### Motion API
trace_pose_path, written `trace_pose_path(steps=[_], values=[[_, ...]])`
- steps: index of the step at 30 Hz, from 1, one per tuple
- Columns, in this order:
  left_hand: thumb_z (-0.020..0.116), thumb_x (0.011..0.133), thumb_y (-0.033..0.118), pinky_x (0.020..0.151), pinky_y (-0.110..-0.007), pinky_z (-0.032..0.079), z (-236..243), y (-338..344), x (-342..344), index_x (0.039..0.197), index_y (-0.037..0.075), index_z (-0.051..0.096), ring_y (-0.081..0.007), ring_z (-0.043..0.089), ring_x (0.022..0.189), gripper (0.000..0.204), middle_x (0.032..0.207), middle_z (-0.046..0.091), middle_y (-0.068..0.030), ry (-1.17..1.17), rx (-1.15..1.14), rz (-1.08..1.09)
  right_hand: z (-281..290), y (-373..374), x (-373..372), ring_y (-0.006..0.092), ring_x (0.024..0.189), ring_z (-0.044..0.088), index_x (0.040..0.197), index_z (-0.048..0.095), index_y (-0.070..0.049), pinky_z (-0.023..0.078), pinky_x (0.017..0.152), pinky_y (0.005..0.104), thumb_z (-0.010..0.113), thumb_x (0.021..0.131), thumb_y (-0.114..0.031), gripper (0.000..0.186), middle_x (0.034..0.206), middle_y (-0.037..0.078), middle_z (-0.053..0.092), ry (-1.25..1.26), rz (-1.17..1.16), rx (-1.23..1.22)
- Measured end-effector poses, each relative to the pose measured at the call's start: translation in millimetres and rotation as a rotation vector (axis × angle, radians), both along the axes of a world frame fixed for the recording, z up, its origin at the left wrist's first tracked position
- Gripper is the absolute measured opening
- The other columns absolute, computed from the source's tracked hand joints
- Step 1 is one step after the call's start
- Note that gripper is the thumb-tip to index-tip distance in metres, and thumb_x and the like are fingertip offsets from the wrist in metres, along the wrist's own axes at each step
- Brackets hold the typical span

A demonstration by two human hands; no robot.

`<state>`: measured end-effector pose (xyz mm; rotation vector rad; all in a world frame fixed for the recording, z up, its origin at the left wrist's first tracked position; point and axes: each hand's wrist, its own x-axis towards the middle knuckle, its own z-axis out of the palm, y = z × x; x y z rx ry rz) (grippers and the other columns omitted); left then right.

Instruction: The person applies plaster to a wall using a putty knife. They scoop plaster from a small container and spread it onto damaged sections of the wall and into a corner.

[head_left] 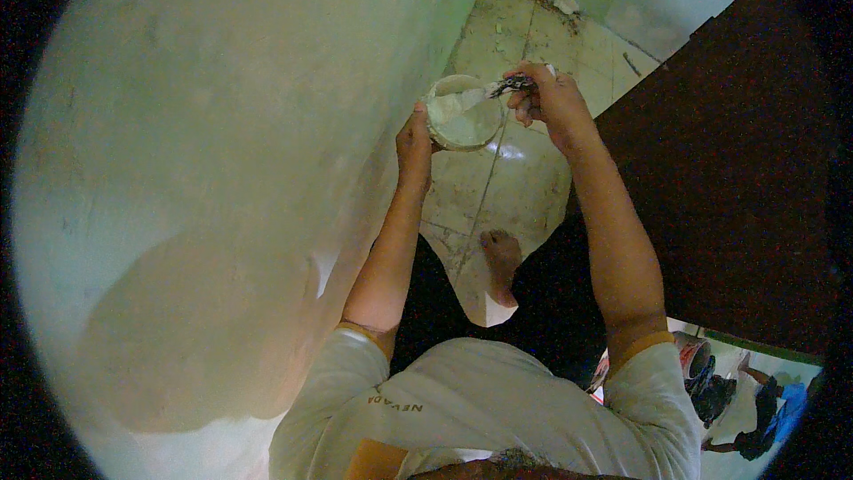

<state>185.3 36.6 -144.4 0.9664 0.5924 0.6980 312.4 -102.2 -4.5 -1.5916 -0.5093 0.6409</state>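
Left grip [415, 146] clasps tub [467, 147] — right grip [553, 103] clenches tool [495, 89]

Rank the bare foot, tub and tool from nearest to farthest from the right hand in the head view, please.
1. Tool: in the right hand.
2. Tub: to that hand's left.
3. Bare foot: lower in the picture.

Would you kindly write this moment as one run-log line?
left hand: gripping round tub | right hand: holding tool, its pale end at tub's mouth | tub: pale paste inside | person's left: greenish wall | below: tiled floor
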Motion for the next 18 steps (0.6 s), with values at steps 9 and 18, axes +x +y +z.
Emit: trace_pose_path(steps=[9, 18], values=[[0.049, 0.097, 0.044, 0.074, -0.035, 0.056, 1, -4, -4, 0.117, -0.003, 0.061, -0.0208, 0.065, 0.091, 0.052, 0.107, 0.065, -0.0133, -0.012, 0.018, 0.006, -11, -8, 21, 0.0173, 0.062, 0.062, 0.1, 0.066, -0.004, 0.047, 0.052, 0.0289, 0.045, 0.096, -0.034, 0.037, 0.076, 0.01, 0.066, 0.053, 0.017, -0.038], [0.047, 0.093, 0.055, 0.078, -0.038, 0.055, -10, 2, -11, 0.126, 0.0, 0.055, -0.0245, 0.064, 0.099, 0.065, 0.116, 0.062, -0.0137, -0.002, -0.136, -0.01, -27, -20, 39, 0.0154, 0.057, 0.058, 0.094, 0.06, -0.005, 0.047, 0.052, 0.0267, 0.049, 0.096, -0.034, 0.032, 0.077, 0.008, 0.065, 0.341, -0.04, 0.082]])
